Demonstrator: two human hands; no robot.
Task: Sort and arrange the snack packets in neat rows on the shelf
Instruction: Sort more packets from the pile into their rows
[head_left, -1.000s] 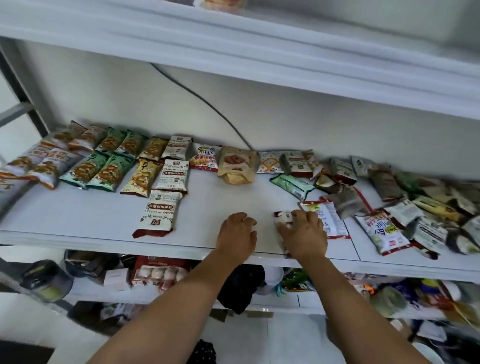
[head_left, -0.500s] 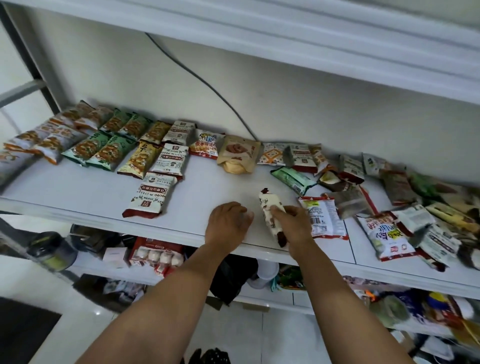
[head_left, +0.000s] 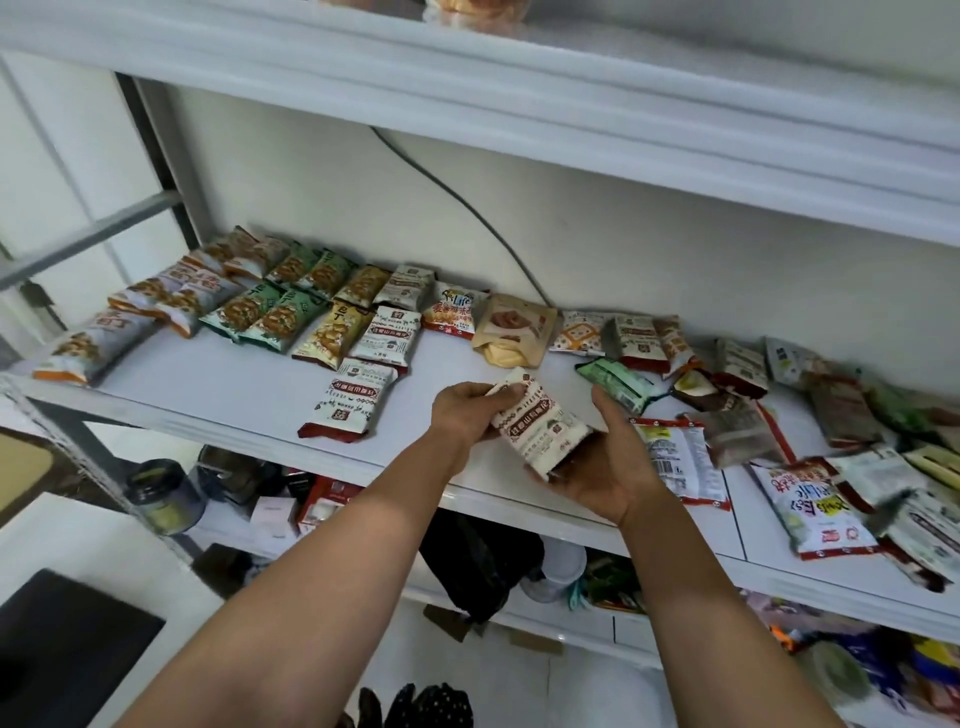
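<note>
Both hands are on one packet (head_left: 537, 426), held just above the shelf's (head_left: 208, 395) near edge: a white wrapper with dark red print and patterned bands, tilted. The left hand (head_left: 465, 415) pinches its far corner, and the right hand (head_left: 605, 467) cups the near end from below. Sorted rows (head_left: 291, 312) lie far left, a loose pile (head_left: 841, 415) right.

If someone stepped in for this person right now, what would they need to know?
Left hand pinches the top end of a white-and-red packet; right hand holds its lower end, over the front of the shelf.
Done: neat rows fill the left side, with three matching packets in a column at their right end.
Left: lay the held packet by its matches, probably, then sort the loose pile on the right.
</note>
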